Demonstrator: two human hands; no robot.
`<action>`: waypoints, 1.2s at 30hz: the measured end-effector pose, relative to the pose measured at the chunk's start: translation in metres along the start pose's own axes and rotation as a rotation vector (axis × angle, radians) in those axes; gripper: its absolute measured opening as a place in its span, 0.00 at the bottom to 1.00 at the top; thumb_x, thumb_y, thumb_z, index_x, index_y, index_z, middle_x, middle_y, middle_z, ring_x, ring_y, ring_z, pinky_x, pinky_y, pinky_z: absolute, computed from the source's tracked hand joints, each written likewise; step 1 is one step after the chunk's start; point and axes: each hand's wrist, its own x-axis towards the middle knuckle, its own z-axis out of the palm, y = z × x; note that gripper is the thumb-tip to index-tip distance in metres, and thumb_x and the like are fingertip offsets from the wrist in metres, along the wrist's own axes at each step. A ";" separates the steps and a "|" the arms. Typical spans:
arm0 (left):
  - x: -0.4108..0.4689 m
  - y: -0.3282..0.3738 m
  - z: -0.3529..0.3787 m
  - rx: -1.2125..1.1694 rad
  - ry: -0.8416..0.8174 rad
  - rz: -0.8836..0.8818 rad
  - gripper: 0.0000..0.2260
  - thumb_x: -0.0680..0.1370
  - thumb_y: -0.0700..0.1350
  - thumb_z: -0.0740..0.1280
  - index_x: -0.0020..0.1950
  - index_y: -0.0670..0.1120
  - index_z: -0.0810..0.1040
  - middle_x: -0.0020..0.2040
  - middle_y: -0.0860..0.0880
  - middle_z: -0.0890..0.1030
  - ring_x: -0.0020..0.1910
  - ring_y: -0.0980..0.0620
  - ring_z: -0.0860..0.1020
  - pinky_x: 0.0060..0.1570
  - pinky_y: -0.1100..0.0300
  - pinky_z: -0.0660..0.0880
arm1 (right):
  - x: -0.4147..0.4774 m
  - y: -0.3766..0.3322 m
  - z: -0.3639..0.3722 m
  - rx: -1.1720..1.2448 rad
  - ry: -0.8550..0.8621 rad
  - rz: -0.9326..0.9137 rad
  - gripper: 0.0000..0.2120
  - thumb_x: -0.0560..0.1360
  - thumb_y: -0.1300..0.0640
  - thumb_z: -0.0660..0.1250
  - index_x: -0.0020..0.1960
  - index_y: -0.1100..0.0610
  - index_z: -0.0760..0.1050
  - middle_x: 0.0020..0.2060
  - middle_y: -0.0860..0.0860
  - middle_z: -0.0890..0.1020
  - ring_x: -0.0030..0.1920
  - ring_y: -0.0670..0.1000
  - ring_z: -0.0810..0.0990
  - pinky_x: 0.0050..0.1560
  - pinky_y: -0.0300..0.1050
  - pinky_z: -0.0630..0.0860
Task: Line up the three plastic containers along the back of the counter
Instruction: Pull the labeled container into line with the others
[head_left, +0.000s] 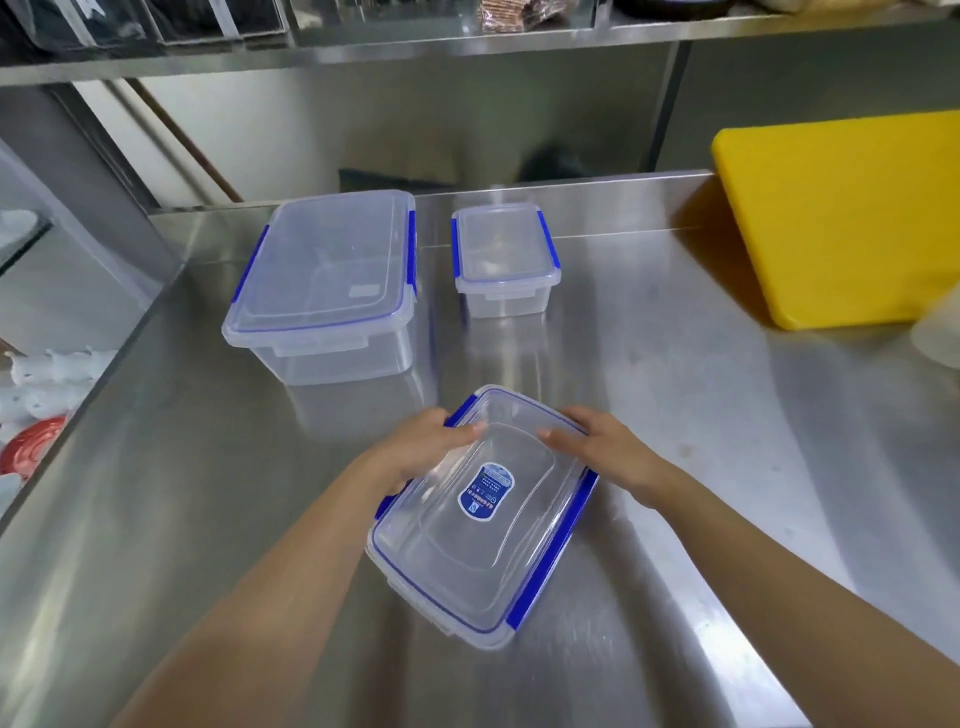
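Three clear plastic containers with blue lid clips are on the steel counter. The large container stands at the back left, close to the back edge. The small container stands to its right, also near the back. The medium container, with a blue label on its lid, lies in the middle of the counter, turned at an angle. My left hand grips its far left edge and my right hand grips its far right edge, fingers over the lid.
A yellow cutting board leans at the back right. A whitish object shows at the right edge. A steel shelf with items hangs above. White and red things lie beyond the counter's left edge.
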 end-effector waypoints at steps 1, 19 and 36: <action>0.000 -0.001 0.002 -0.036 0.027 -0.010 0.31 0.61 0.67 0.69 0.53 0.45 0.80 0.50 0.39 0.84 0.49 0.39 0.83 0.57 0.38 0.76 | -0.001 -0.001 0.000 0.009 0.036 -0.008 0.10 0.74 0.51 0.66 0.54 0.52 0.73 0.43 0.46 0.80 0.42 0.46 0.81 0.40 0.36 0.76; 0.024 0.049 0.051 -0.735 0.296 0.042 0.13 0.74 0.39 0.67 0.58 0.43 0.71 0.55 0.42 0.80 0.47 0.46 0.80 0.48 0.49 0.77 | 0.019 0.001 -0.045 0.114 0.380 -0.008 0.19 0.76 0.50 0.64 0.64 0.54 0.67 0.44 0.44 0.77 0.43 0.45 0.78 0.46 0.42 0.78; 0.081 0.103 0.131 -0.013 0.129 0.436 0.43 0.69 0.49 0.75 0.76 0.52 0.52 0.76 0.52 0.56 0.74 0.53 0.61 0.72 0.49 0.64 | 0.073 0.015 -0.154 0.080 0.723 0.164 0.19 0.77 0.52 0.63 0.65 0.59 0.69 0.59 0.57 0.78 0.47 0.54 0.76 0.52 0.51 0.75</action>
